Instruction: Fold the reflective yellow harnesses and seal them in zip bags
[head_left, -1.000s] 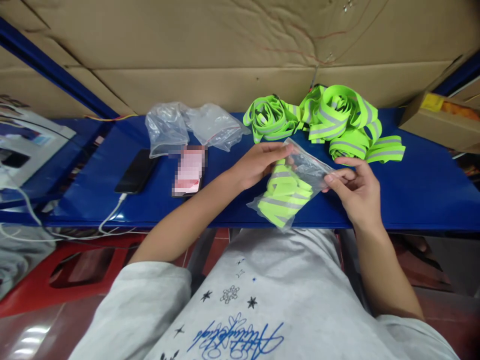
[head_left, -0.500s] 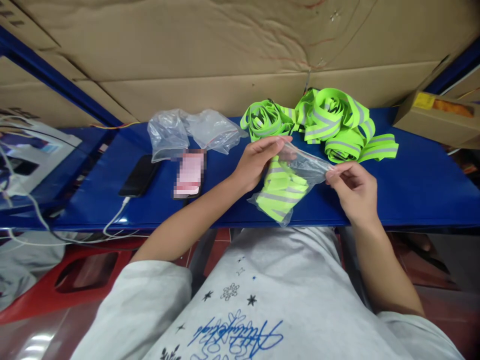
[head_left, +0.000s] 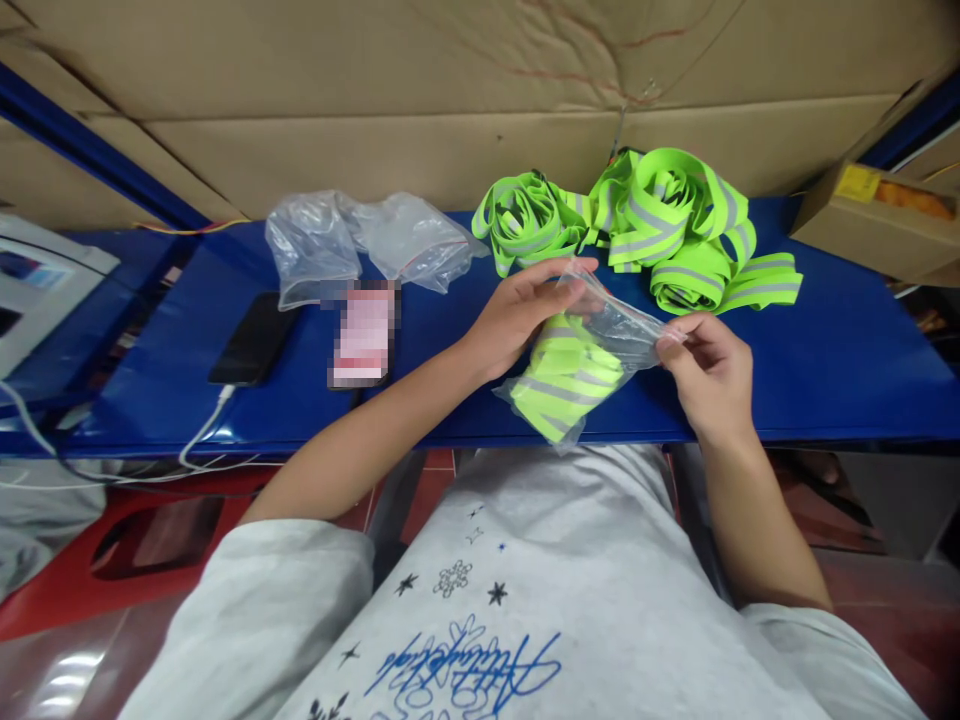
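A clear zip-lock bag (head_left: pixel 637 338) is stretched between my two hands above the front of the blue table. Inside its lower part lies a folded neon-yellow reflective strap (head_left: pixel 571 385) with grey stripes. My left hand (head_left: pixel 525 310) grips the bag at the left end of its zip edge. At the right end, my right hand (head_left: pixel 709 375) pinches the same edge between thumb and fingers. Beyond the hands, rolled neon-green reflective straps (head_left: pixel 660 225) lie in a heap, with another coiled strap (head_left: pixel 529 222) to their left.
Clear plastic bags (head_left: pixel 319 245) lie at the back left. In front of them are a black phone (head_left: pixel 255 338) on a white cable (head_left: pixel 206 428) and a second phone (head_left: pixel 364 335) with a blurred screen. A cardboard box (head_left: pixel 874 225) stands at the right; cardboard (head_left: pixel 375 150) lines the back.
The view has shifted slightly, so the table items sit a little higher and the left-side ones further left. Both hands keep their hold on the bag, almost unmoved.
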